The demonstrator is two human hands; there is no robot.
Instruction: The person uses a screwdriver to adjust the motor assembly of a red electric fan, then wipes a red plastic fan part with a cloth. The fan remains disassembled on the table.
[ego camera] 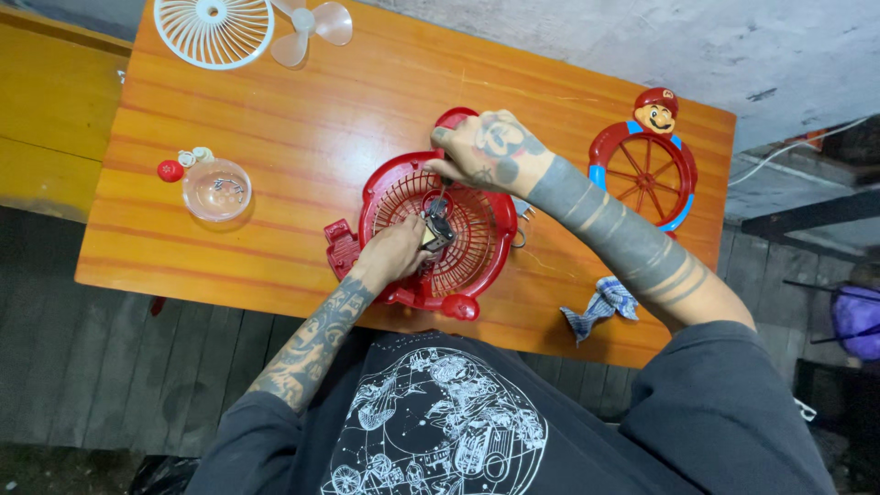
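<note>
- Head view: an orange table (302, 137) bears a small fan taken to pieces, so the work looks about midway, as a judgement.
- Already off and set aside: the white grille (214, 30) and the pale blade (312, 23) at the far left edge, and a red front ring (643, 170) (with a cartoon figure on top) well apart to the right.
- In hand now is the red rear shell (438, 234), lying open side up in the middle of the table, just before the person.
- A clear bowl (216, 190) to the left holds small parts, too small to tell; a red knob (170, 170) touches its rim.
- A checked rag (600, 305) lies near the right forearm.
- The motor (436, 227) sits at the shell's centre, not yet out.
- Left hand (392, 254) is closed about the motor from the near side, steadying it.
- Right hand (486, 151) reaches over the shell's far rim, fingers pinched on a thin dark tool (likely a screwdriver) pointing down at the motor.
</note>
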